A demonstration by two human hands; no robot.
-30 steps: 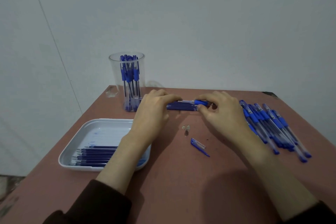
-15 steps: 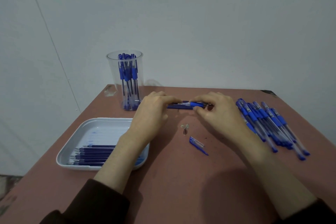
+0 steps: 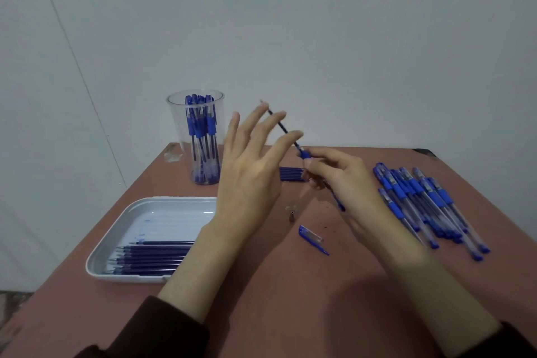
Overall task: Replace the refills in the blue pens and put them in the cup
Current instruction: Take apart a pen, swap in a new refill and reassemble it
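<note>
The right hand [image 3: 345, 183] is curled around a blue pen [image 3: 304, 154], thumb and fingers pinching it just behind its blue grip, and holds it above the table [image 3: 290, 305] tilted so that the front end points up and to the left. The rear end of the barrel shows below the palm. A dark refill [image 3: 283, 126] stands out of the front of that pen and runs on up and left, ending in a pale tip. The left hand [image 3: 250, 174] is raised beside it, open, with the fingers straight and spread. The refill passes behind those fingers, and whether any of them touches it cannot be told, since the fingers are blurred. Under the two hands, a short row of loose refills [image 3: 290, 176] lies on the table, partly hidden by the hands. Nearer the person lie a small cone-shaped tip piece [image 3: 291, 213] and, just beside it, a blue pen cap [image 3: 313, 239] with a clear section. To the right of the right hand, a pile of blue pens [image 3: 421, 203] lies fanned out on the table. To the left, at the far edge, a clear cup [image 3: 177, 131] stands upright with capped pens [image 3: 200, 128] upright inside it. In front of the cup, a white tray [image 3: 116, 229] holds a row of used refills [image 3: 151, 259] lying side by side along its near wall. Dark sleeves [image 3: 162, 328] cover both forearms at the bottom edge of the view.
</note>
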